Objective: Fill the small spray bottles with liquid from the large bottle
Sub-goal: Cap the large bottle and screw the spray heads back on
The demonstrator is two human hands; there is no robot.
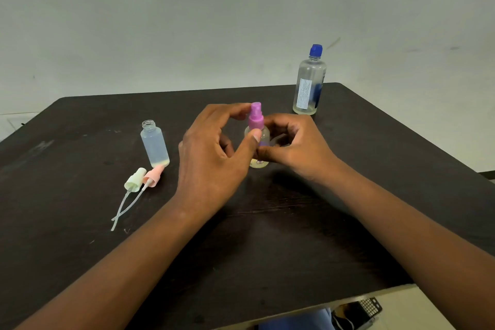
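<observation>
Head view: we look down along our two bare forearms onto a dark table [80, 222]. Nearest, below the table's near edge, a dark phone-like device [357, 311] lies on a pale surface. On the near left of the table lie two loose spray tops side by side, a pale green spray top [135, 179] and a pink spray top [153, 176], their thin dip tubes crossing toward us. Just beyond them stands an open small bottle [154, 144], uncapped, with a little liquid at its base. At the table's middle our left hand [211, 158] curls around the purple spray top [255, 116] of a second small bottle [259, 147], thumb against its shoulder and fingertips at the nozzle. Our right hand [292, 147] grasps that bottle's body, holding it upright on the table. At the far right stands the large bottle [309, 83], blue-capped, labelled, nearly empty.
</observation>
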